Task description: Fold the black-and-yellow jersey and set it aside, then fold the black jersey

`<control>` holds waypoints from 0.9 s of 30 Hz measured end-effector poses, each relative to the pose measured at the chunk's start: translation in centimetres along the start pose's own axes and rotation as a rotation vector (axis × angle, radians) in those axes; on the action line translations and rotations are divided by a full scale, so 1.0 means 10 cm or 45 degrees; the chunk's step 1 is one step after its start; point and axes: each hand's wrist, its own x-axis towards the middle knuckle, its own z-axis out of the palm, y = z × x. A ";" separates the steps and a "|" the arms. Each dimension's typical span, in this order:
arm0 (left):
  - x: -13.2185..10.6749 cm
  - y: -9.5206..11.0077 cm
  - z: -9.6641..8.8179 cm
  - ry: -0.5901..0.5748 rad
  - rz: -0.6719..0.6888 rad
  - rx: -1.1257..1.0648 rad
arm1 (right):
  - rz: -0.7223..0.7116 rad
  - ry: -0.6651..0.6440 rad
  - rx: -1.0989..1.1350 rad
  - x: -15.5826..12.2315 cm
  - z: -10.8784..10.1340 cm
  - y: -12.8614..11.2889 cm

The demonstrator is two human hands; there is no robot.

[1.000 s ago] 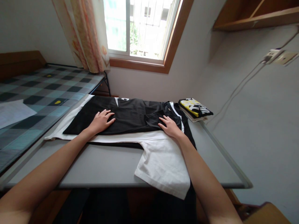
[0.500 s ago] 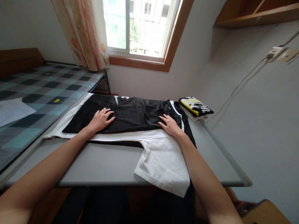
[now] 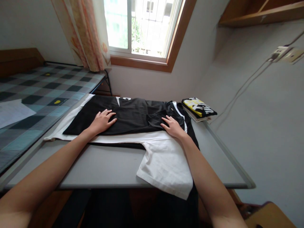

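A black and white shirt point(image 3: 133, 115) lies spread across a grey table point(image 3: 104, 167). Its black half is folded over onto the white half. My left hand point(image 3: 102, 121) rests flat on the black cloth near the shirt's lower end, fingers spread. My right hand point(image 3: 173, 126) lies flat near the collar, fingers stretched out over the edge of the black fold. One white sleeve point(image 3: 166, 167) hangs over the table's front edge. Neither hand holds anything.
A folded stack of clothes point(image 3: 198, 109) with a yellow and black top sits at the table's far right corner. A bed with a checked cover point(image 3: 35, 98) stands to the left. A window and curtain point(image 3: 87, 34) lie behind; a power strip point(image 3: 283, 53) hangs on the right wall.
Both hands stay flat on the shirt in the same places. Only the view has shifted slightly.
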 end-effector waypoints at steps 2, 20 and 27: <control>0.00 0.00 0.00 0.001 -0.001 0.003 | -0.001 -0.006 0.002 0.00 0.00 0.00; 0.00 0.02 -0.02 -0.024 -0.013 0.014 | 0.010 -0.018 -0.034 0.00 -0.02 -0.02; 0.00 0.01 -0.02 -0.013 -0.005 -0.001 | 0.003 -0.005 -0.001 0.00 -0.01 -0.01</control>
